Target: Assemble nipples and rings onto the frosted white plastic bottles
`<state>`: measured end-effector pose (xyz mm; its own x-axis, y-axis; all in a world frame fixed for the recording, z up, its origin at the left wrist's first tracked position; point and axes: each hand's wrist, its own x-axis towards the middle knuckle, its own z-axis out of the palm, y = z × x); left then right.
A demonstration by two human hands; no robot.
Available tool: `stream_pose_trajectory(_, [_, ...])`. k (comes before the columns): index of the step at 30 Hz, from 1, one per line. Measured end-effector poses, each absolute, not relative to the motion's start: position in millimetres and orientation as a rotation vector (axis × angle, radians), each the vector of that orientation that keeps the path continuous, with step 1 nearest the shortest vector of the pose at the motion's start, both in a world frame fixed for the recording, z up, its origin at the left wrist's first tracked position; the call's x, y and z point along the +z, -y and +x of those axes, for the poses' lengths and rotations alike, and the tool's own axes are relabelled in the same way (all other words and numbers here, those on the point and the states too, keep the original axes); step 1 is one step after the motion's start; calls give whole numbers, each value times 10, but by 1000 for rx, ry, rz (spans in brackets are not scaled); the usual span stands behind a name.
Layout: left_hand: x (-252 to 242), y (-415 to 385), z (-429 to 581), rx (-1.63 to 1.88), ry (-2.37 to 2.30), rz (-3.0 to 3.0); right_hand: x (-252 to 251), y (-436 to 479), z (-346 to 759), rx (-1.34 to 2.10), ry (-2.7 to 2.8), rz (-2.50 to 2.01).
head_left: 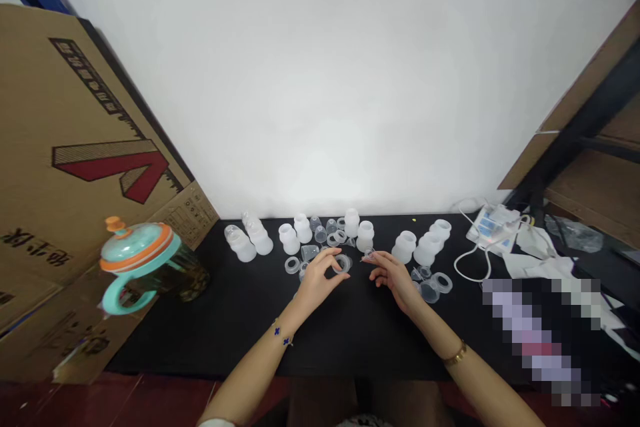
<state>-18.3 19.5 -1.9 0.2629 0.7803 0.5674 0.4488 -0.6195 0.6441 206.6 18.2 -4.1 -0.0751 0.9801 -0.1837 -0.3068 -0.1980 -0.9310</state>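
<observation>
"White bottles [425, 250] stand in bunches near the back of the black table [325, 347]. Why there?"

"Maybe so both hands can work in front of them."

"What does the left hand [323, 273] have?"

"Its thumb and finger pinch a clear ring [343, 264] by the edge. Maybe that way the hole isn't covered."

"And the right hand [393, 277]?"

"Its fingertips seem to pinch a small clear piece [369, 253]. I can't tell what it is. The other fingers curl loosely, perhaps to keep out of the way."

"Are the ring and the piece touching?"

"No, they're near each other but apart, over the middle of the table."
</observation>
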Motion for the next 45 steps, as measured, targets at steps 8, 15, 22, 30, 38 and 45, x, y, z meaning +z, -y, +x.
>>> stream_pose_trajectory(8, [-50, -187, -166, 1326, -1125, 2162, -64, -186, 2070, 1563, 902, -1062])
stream_pose_trajectory(15, [-2, -164, -170, 1411, -1136, 2285, -58, -186, 2078, 1585, 879, -1058])
stream_pose_trajectory(22, [18, -133, -150, 1516, -1105, 2062, -63, -186, 2087, 1647, 864, -1019])
stream_pose_trajectory(30, [80, -138, -152, 1520, -1124, 2149, -33, -173, 2095, 1720, 864, -984])
stream_pose_trajectory(38, [68, -130, -146, 1466, -1188, 2123, -66, -185, 2090, 1748, 846, -957])
stream_pose_trajectory(45, [56, -129, -138, 1427, -1179, 2116, -60, -191, 2092, 1745, 859, -954])
